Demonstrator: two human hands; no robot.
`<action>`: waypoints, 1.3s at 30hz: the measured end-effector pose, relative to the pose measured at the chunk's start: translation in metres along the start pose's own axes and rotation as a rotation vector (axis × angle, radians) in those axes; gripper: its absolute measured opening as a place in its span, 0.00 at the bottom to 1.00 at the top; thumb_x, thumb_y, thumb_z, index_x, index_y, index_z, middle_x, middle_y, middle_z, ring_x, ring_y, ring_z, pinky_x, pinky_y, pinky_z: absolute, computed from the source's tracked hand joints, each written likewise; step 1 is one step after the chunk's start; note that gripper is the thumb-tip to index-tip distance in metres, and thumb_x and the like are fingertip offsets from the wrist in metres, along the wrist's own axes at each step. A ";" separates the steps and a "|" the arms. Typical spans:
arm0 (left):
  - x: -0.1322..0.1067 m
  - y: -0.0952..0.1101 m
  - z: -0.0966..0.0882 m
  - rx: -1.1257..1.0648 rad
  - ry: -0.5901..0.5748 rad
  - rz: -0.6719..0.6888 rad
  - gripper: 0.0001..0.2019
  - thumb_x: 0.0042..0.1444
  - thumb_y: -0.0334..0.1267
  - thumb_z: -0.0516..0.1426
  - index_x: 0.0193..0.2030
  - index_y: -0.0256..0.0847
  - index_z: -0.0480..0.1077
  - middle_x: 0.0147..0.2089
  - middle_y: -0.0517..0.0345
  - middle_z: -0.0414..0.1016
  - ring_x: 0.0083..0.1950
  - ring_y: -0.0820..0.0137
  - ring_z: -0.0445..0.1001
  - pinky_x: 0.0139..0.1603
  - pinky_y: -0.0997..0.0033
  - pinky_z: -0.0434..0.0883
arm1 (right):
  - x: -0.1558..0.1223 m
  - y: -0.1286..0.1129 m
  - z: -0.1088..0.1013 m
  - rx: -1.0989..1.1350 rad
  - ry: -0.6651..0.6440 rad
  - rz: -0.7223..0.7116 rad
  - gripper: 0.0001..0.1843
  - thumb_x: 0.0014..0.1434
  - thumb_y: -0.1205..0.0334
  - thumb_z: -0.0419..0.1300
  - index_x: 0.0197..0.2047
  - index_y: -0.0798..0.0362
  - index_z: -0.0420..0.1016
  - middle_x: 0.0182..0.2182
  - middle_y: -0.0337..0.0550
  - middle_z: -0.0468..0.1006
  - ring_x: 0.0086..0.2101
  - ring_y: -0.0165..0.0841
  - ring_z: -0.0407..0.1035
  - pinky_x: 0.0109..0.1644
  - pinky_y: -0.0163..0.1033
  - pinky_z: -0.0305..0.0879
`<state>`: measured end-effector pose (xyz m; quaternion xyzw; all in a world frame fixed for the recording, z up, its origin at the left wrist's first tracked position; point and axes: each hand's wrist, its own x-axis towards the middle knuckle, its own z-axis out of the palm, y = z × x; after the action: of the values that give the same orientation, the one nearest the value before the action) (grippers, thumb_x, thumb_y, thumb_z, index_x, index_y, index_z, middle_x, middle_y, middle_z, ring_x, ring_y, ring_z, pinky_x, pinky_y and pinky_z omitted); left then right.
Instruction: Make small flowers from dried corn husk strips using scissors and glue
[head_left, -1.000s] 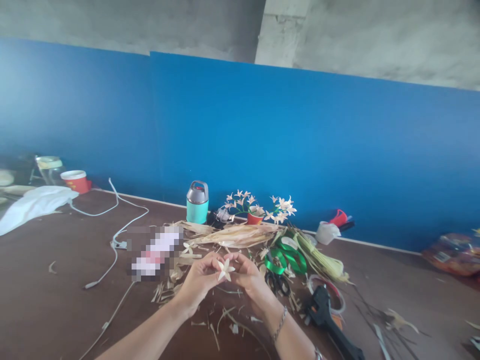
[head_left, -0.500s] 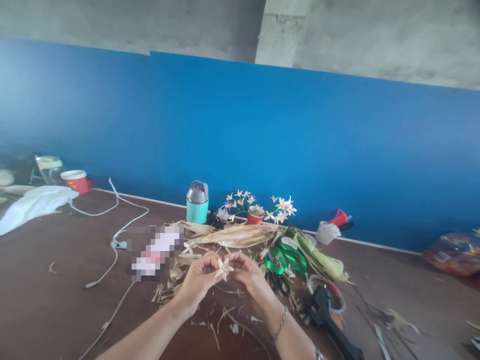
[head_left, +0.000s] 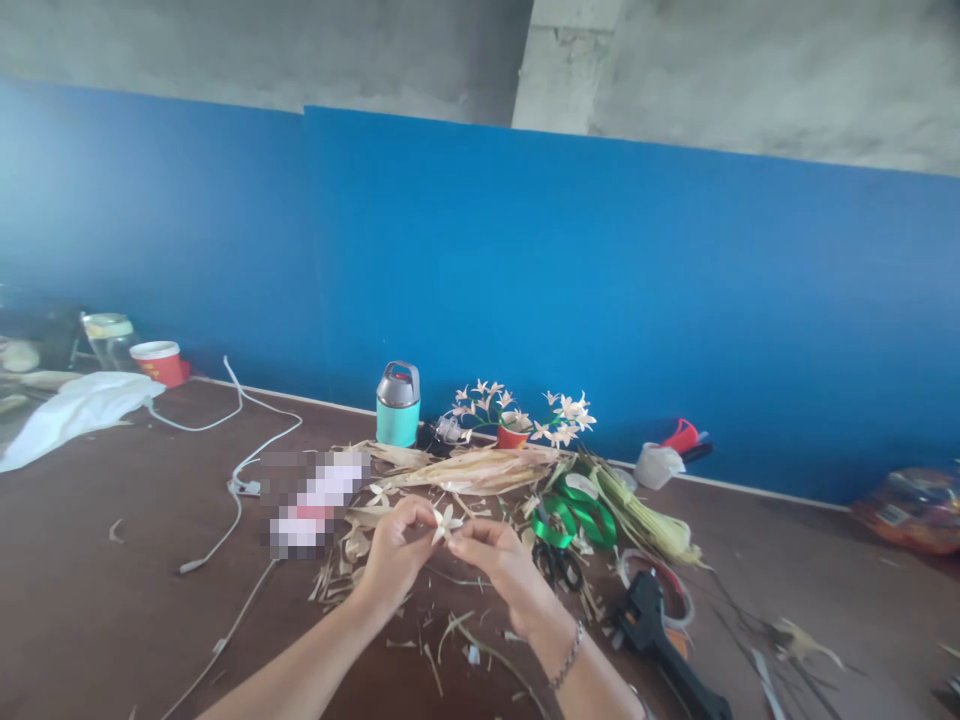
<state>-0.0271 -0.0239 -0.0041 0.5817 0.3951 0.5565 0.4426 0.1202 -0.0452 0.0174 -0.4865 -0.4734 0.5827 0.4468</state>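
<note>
Between my two hands is a small cream flower [head_left: 447,522] with pointed petals, apparently made of dried husk. My left hand [head_left: 401,550] pinches it from the left with thumb and forefinger. From the right, the thumb and fingertips of my right hand [head_left: 496,558] close on a petal. Beyond them lie long dried husks [head_left: 480,470] and a loose roll of green ribbon [head_left: 574,515]. Black-handled scissors [head_left: 559,568] rest just right of my right hand. Farther back, a red pot [head_left: 513,436] holds stems with similar pale flowers [head_left: 570,412].
A black glue gun [head_left: 660,640] and a roll of tape [head_left: 679,595] lie to the right. A turquoise flask [head_left: 397,405] stands by the blue partition [head_left: 600,280]. White cables [head_left: 238,480] run across the left of the brown table [head_left: 90,600]. Husk scraps are scattered in front.
My right hand has shifted its fingers, with the thumb now at the flower's right petal. The flower has turned slightly in my grip. The view has moved a little.
</note>
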 end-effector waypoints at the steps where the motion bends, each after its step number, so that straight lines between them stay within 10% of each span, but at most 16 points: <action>1: 0.000 0.000 0.000 0.007 -0.002 0.002 0.06 0.43 0.36 0.62 0.21 0.40 0.69 0.28 0.58 0.66 0.34 0.67 0.66 0.37 0.72 0.62 | 0.000 -0.001 0.001 0.021 -0.001 0.000 0.08 0.41 0.59 0.65 0.19 0.54 0.73 0.17 0.34 0.69 0.23 0.26 0.55 0.29 0.33 0.48; 24: 0.001 -0.007 0.003 0.039 -0.078 0.016 0.08 0.43 0.38 0.63 0.20 0.38 0.70 0.29 0.58 0.66 0.34 0.69 0.66 0.37 0.71 0.63 | -0.003 -0.015 -0.004 -0.089 0.063 -0.101 0.09 0.46 0.57 0.60 0.23 0.54 0.69 0.19 0.33 0.67 0.23 0.26 0.56 0.28 0.33 0.51; 39: -0.002 -0.003 0.007 -0.145 -0.238 -0.221 0.11 0.38 0.36 0.65 0.18 0.38 0.66 0.27 0.62 0.65 0.31 0.73 0.65 0.36 0.73 0.62 | 0.007 -0.004 -0.013 -0.267 0.082 -0.265 0.06 0.46 0.60 0.61 0.24 0.54 0.75 0.26 0.39 0.72 0.27 0.30 0.63 0.32 0.35 0.59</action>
<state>-0.0201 -0.0250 -0.0073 0.5631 0.3602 0.4588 0.5854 0.1329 -0.0364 0.0196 -0.4983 -0.5875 0.4306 0.4701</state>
